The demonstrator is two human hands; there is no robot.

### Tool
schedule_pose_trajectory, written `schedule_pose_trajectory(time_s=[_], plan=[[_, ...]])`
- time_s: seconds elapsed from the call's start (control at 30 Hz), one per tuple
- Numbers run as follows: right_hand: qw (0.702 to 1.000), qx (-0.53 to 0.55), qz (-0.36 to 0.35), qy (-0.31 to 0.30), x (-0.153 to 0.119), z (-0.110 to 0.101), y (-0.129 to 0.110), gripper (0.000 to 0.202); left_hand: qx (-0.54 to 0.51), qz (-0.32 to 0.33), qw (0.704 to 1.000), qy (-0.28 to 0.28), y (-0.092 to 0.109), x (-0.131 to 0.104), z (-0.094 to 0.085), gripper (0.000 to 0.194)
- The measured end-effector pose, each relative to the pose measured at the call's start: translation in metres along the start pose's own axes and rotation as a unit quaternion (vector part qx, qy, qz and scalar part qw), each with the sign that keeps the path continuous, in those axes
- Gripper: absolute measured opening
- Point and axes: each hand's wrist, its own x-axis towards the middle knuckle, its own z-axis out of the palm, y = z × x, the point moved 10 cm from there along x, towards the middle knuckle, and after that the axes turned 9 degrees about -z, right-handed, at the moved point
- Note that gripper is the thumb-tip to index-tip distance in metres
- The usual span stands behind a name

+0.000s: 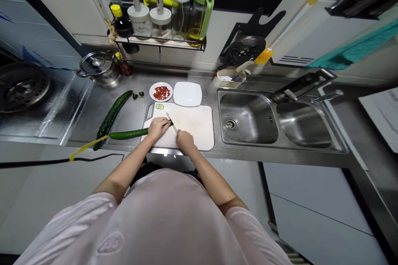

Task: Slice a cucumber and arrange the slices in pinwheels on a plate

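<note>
My left hand [158, 128] is closed over one end of a long green cucumber [129, 134], pressing it on the white cutting board [199, 128]. The cucumber's other end reaches past the board's left edge. In my right hand [185, 140] is the handle of a knife [172, 123], its blade lying at the cucumber's cut end by my left fingertips. Two thin cucumber slices [159, 107] rest at the board's upper left. A second, darker cucumber [114, 116] lies on the steel counter to the left, with small cut-off ends [138, 95] close by.
Behind the board stand a plate of chopped red pieces [161, 92] and a white square plate [187, 94]. A double sink [248, 132] is to the right. A lidded pot [99, 68] stands back left, below a rack of bottles and jars [161, 41].
</note>
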Motion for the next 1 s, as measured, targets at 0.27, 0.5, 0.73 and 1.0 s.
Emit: schedule_pose_trajectory(time_s=[0.27,0.5,0.73,1.0], plan=[[1.000,-0.002,0.002,0.008,-0.002,0.003,0.001,0.025,-0.002,0.000,1.000,0.003,0.002,0.000,-0.003,0.023],[1.000,-0.006,0.003,0.005,0.001,0.003,0.000,0.026,-0.003,-0.004,1.000,0.005,-0.001,0.001,-0.001,0.023],[1.000,-0.003,-0.001,0.010,0.006,-0.004,-0.004,0.027,-0.001,-0.004,1.000,0.003,0.001,0.001,-0.002,0.024],[1.000,-0.004,0.004,-0.008,-0.007,0.004,0.000,0.026,-0.005,-0.014,1.000,-0.002,-0.002,0.001,0.000,0.022]])
